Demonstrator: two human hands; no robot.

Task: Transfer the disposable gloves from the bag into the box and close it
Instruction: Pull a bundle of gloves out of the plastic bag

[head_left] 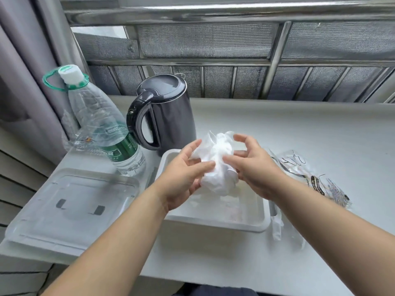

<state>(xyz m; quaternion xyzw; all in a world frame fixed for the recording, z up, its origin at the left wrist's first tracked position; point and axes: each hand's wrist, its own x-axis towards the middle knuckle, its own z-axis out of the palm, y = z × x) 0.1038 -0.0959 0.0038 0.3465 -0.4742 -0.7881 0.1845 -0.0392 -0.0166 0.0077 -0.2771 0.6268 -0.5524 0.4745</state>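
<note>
A crumpled wad of thin white disposable gloves (217,165) hangs just above the open white box (213,225) in the middle of the counter. My left hand (183,174) grips the wad from the left, and my right hand (252,165) holds it from the right with fingers curled over its top. The box's clear lid (70,208) lies flat to the left, off the box. An empty, printed clear plastic bag (299,167) lies crumpled on the counter to the right of the box.
A dark electric kettle (164,112) stands right behind the box. A large clear water bottle (102,122) with a green label stands at back left. A metal railing with mesh panels (213,50) borders the far counter edge. A curtain (25,82) hangs at left.
</note>
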